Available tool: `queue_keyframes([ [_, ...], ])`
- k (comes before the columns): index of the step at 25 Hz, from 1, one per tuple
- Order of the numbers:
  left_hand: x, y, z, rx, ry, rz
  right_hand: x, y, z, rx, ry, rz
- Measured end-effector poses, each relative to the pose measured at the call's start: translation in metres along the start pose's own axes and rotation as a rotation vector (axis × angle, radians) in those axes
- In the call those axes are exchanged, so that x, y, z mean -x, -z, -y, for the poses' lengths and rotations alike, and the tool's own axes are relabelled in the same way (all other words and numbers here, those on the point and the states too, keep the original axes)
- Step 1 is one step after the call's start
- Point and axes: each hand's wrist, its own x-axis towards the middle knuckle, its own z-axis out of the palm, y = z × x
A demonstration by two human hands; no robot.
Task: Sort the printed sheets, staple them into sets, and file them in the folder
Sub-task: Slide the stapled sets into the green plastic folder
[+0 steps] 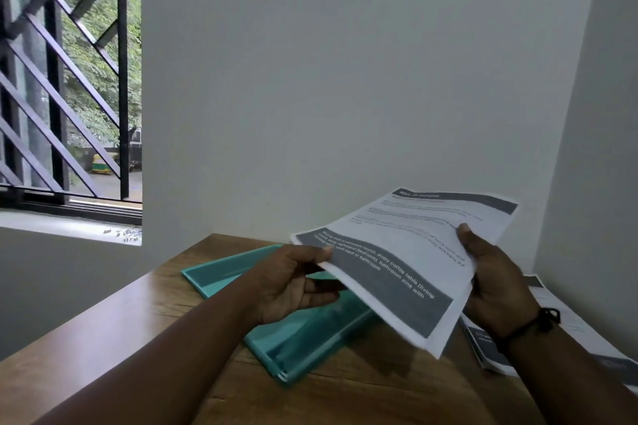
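Aloft, sheets (397,262) between 2 hands.

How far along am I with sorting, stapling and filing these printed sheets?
Nothing visibly filed: the teal folder lies on the wooden table, contents hidden. In hand: both hands, left and right, hold a set of printed sheets above it; staples can't be seen. Left: more printed sheets wait on the table's right side.
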Motion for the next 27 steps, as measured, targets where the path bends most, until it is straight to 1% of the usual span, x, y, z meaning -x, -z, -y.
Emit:
queue_keyframes([
  [1, 0.000, -0.003, 0.004, -0.006, 0.005, -0.013, 0.000, -0.002, -0.009, 0.049, -0.031, 0.015],
  [3, -0.004, -0.005, 0.007, -0.015, -0.023, -0.089, 0.005, -0.009, -0.016, 0.235, -0.093, 0.057],
  [5, -0.009, 0.001, 0.003, 0.038, -0.085, -0.194, 0.010, -0.016, -0.010, 0.379, -0.082, -0.015],
  [7, -0.012, 0.010, -0.008, 0.088, -0.138, -0.244, 0.007, -0.010, 0.004, 0.514, 0.026, -0.165],
  [8, -0.010, 0.013, -0.014, 0.083, -0.147, -0.248, 0.006, -0.005, 0.014, 0.690, 0.122, -0.263],
  [9, -0.007, 0.016, -0.019, 0.059, -0.146, -0.245, 0.006, 0.001, 0.023, 0.922, 0.229, -0.357],
  [10, -0.002, 0.019, -0.025, 0.021, -0.138, -0.235, 0.005, 0.010, 0.030, 1.115, 0.305, -0.389],
  [11, 0.003, 0.023, -0.030, -0.019, -0.117, -0.216, 0.005, 0.015, 0.038, 1.211, 0.300, -0.327],
  [12, 0.009, 0.024, -0.035, -0.056, -0.083, -0.190, 0.007, 0.016, 0.044, 1.176, 0.197, -0.175],
  [13, 0.015, 0.027, -0.039, -0.093, -0.042, -0.171, 0.009, 0.016, 0.049, 1.064, 0.031, 0.004],
  [14, 0.019, 0.029, -0.043, -0.123, -0.005, -0.172, 0.012, 0.016, 0.051, 0.954, -0.115, 0.123],
  [15, 0.021, 0.032, -0.047, -0.134, 0.017, -0.186, 0.012, 0.017, 0.050, 0.876, -0.211, 0.183],
  [17, 0.021, 0.039, -0.051, -0.143, 0.023, -0.230, 0.011, 0.014, 0.044, 0.779, -0.310, 0.202],
  [19, 0.016, 0.043, -0.052, -0.155, 0.026, -0.257, 0.008, 0.009, 0.033, 0.667, -0.337, 0.191],
  [20, 0.015, 0.043, -0.051, -0.147, 0.029, -0.265, 0.007, 0.007, 0.027, 0.651, -0.306, 0.171],
  [22, 0.013, 0.044, -0.049, -0.112, 0.005, -0.281, 0.003, 0.006, 0.017, 0.658, -0.159, 0.106],
  [25, 0.013, 0.044, -0.048, -0.063, -0.056, -0.214, -0.001, 0.005, 0.007, 0.557, 0.009, 0.050],
  [27, 0.014, 0.046, -0.049, -0.114, -0.107, -0.194, 0.002, 0.005, 0.012, 0.512, -0.031, 0.097],
])
